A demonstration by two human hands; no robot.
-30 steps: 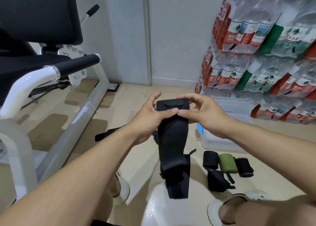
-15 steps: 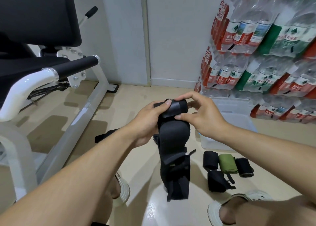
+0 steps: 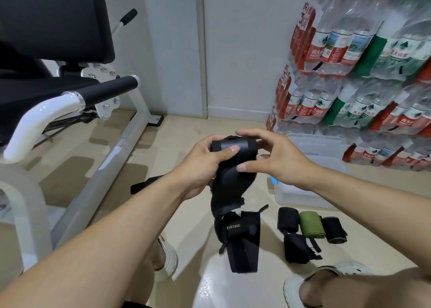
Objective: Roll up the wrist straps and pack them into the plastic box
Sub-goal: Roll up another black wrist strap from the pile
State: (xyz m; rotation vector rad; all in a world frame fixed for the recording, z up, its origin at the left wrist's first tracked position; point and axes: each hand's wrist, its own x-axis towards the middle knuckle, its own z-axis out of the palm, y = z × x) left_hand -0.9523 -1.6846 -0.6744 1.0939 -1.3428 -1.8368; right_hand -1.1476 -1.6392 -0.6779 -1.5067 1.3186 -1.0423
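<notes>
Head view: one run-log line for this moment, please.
stage: rolling | left hand + right hand: on black wrist strap | tail: hanging | plastic box: unpacked

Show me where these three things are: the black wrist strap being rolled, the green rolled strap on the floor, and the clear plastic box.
Black wrist strap being rolled (image 3: pixel 235 149): head view, rolled top.
Green rolled strap (image 3: pixel 311 225): head view, middle.
Clear plastic box (image 3: pixel 303 197): head view, near wall.

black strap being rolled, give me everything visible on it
The black wrist strap looks like soft stretch fabric. Its top end is wound into a tight roll, held in the air between the left hand and right hand, both thumbs pressing its front. The unrolled tail hangs down, twisted midway, with "XUEYING" printed on the lower section and a thin loop sticking out sideways. Nothing else touches it.
</notes>
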